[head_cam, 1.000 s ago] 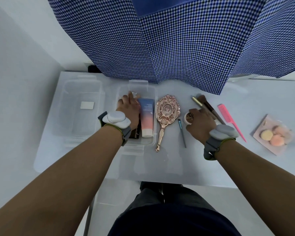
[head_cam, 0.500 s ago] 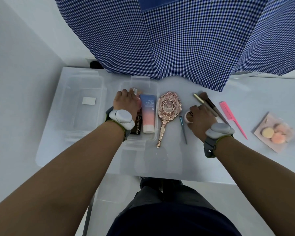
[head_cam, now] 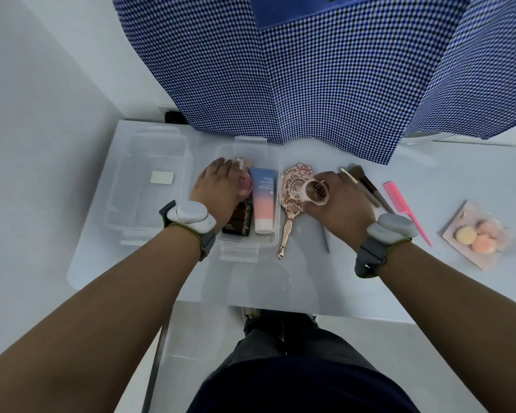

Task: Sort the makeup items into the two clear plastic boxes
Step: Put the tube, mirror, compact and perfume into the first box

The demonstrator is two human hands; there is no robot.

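Observation:
Two clear plastic boxes sit side by side: the left box point(head_cam: 122, 186) holds only a white label, the right box point(head_cam: 276, 234) holds a blue-to-pink tube point(head_cam: 262, 201) and a dark palette point(head_cam: 239, 220). My left hand point(head_cam: 218, 192) reaches inside the right box, fingers around a pink round item point(head_cam: 246, 186). My right hand point(head_cam: 340, 201) is lifted above the table, holding a small pink jar point(head_cam: 316, 193) over the rose-gold hand mirror point(head_cam: 292, 201).
On the white table point(head_cam: 280, 281) lie a thin dark pencil point(head_cam: 325, 242), makeup brushes point(head_cam: 367, 183), a pink comb point(head_cam: 405, 210) and a packet of sponge puffs point(head_cam: 474, 234) at the right. A blue checked cloth point(head_cam: 310, 84) hangs at the back.
My right hand has picked the small pink jar off the table and carried it left over the mirror. My left hand has stayed inside the right box.

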